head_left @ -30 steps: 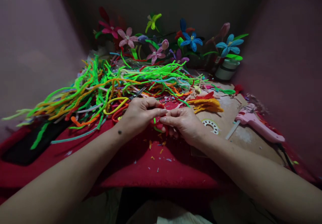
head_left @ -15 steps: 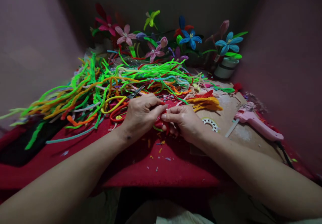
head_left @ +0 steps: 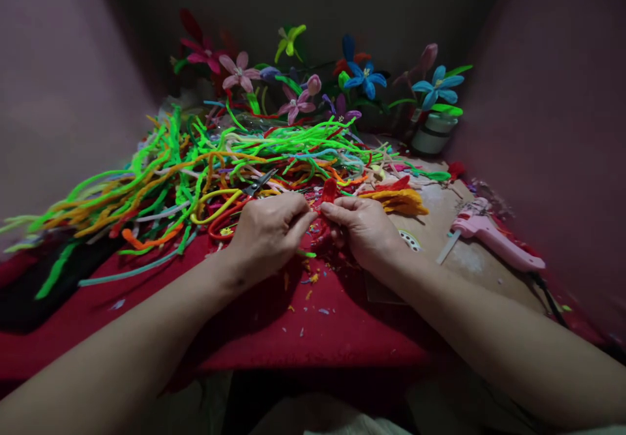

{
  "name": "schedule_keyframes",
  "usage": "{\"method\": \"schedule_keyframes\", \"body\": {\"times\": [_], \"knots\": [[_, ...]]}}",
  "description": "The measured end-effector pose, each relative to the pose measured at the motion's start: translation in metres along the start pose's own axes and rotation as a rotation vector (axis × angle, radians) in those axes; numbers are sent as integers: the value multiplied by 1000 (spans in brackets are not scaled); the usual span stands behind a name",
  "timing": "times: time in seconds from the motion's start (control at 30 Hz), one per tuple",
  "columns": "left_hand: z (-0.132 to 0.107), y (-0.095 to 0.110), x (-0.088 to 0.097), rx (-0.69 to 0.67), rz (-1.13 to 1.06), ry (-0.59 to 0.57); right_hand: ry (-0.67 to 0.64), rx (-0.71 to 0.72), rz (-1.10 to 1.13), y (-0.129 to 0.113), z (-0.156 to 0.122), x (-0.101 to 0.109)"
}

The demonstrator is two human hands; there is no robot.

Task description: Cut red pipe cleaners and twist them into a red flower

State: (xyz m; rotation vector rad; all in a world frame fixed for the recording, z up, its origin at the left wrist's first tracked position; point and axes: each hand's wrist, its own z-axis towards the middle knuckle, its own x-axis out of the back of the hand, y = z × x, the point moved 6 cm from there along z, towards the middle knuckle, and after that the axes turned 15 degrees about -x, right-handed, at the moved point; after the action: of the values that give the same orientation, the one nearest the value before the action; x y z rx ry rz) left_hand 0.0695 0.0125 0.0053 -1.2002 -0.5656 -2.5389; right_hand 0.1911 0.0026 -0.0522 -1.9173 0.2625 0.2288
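Head view: your right hand (head_left: 364, 229) pinches a fuzzy red piece (head_left: 329, 191); your left hand (head_left: 268, 229) curls beside it, holding I can't tell what.

Lower end of red chenille piece (head_left: 329, 190) is being hidden by right hand (head_left: 364, 223); perforated white disc (head_left: 409, 240) is being partly covered by right wrist (head_left: 398, 259). Left forearm (head_left: 151, 334) is being cut off by frame edge.

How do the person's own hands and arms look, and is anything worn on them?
The left hand and right hand wear no gloves, and no ring, watch or bracelet shows. The left forearm and right forearm are bare; a small dark mark sits on the left one, near the hand.
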Motion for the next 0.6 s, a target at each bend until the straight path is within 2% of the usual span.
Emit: {"method": "schedule_keyframes", "body": {"times": [0.07, 0.1, 0.17, 0.23, 0.3, 0.37, 0.43, 0.53, 0.6], "knots": [[-1, 10, 2, -79, 106, 38, 30, 37, -51, -1, -2, -1], [-1, 12, 5, -71, 102, 74, 44, 59, -61, -3, -2, 0], [-2, 5, 12, 72, -18, 173, 67, 86, -47, -5, -1, 2], [-5, -9, 13, 302, -234, 247, 73, 86, 14, -7, 1, 6], [-6, -16, 4, 458, -461, 210, 37, 69, 88, -7, 4, 6], [-2, -13, -8, 486, -615, 104, -2, 52, 141, -6, 6, 5], [1, -7, -15, 457, -645, 41, -6, 35, 172, -6, 6, 4], [2, -4, -16, 445, -582, 77, 0, 15, 207, -4, 4, 4], [0, -4, -20, 493, -619, 65, -18, 26, 214, -5, 3, 3]]}}
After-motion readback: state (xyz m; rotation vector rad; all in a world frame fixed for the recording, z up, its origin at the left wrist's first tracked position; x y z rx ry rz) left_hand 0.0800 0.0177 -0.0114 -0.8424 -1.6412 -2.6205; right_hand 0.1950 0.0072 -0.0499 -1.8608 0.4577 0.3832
